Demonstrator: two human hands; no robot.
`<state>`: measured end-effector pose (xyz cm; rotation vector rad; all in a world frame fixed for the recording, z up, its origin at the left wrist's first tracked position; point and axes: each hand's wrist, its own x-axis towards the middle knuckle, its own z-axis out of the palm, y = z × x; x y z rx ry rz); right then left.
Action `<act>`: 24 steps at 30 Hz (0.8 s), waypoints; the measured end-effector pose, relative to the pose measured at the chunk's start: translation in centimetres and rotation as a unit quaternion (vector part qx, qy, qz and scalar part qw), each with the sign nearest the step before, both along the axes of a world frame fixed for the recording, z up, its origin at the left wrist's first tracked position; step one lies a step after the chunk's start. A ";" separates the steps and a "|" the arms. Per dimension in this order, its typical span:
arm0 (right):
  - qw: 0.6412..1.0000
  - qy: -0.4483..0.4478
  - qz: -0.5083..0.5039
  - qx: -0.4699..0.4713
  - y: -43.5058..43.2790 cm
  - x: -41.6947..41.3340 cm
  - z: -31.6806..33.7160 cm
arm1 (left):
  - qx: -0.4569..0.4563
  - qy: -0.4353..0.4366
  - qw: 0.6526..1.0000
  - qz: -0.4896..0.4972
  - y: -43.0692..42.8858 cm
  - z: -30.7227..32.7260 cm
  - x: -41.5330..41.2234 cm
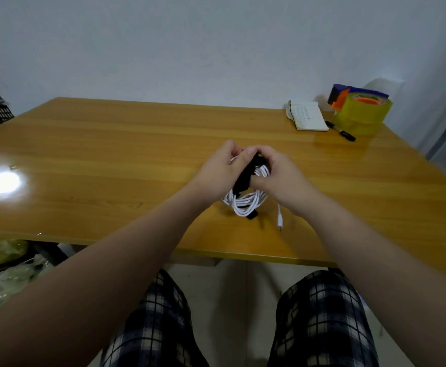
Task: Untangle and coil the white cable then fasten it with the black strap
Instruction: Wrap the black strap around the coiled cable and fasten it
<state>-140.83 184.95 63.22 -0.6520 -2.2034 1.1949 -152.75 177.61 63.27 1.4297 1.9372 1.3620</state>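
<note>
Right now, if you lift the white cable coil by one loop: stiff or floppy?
Probably floppy: the white cable loops sag unevenly below the left hand and right hand. Likely light: thin strands. Its plug end trails loose, so may swing.

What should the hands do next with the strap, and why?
Probably pull the black strap snug around the white cable and press it closed: the cable is coiled, the left hand grips it, and the right hand pinches the strap across it.
</note>
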 end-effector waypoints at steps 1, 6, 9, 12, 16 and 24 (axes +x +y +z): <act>0.999 -0.005 -0.019 0.044 0.0 -0.1 0.0 | 0.003 -0.024 1.000 0.005 0.1 0.0 0.0; 0.927 0.068 -0.112 0.350 -0.7 0.0 -1.2 | 0.028 -0.170 0.985 0.028 0.3 0.0 0.5; 0.894 0.115 -0.127 0.413 -0.5 0.1 -2.4 | 0.055 -0.233 0.971 0.013 0.4 0.1 0.6; 0.915 0.124 -0.100 0.372 -1.3 0.5 -2.8 | 0.077 -0.200 0.976 0.047 0.8 -0.1 0.0; 0.929 0.146 -0.065 0.333 -2.6 1.4 -2.3 | 0.075 -0.113 0.985 0.105 0.5 -1.2 -2.0; 0.955 0.246 -0.160 -0.037 -0.3 0.7 0.7 | 0.081 -0.080 0.993 -0.033 -0.9 -1.0 -0.8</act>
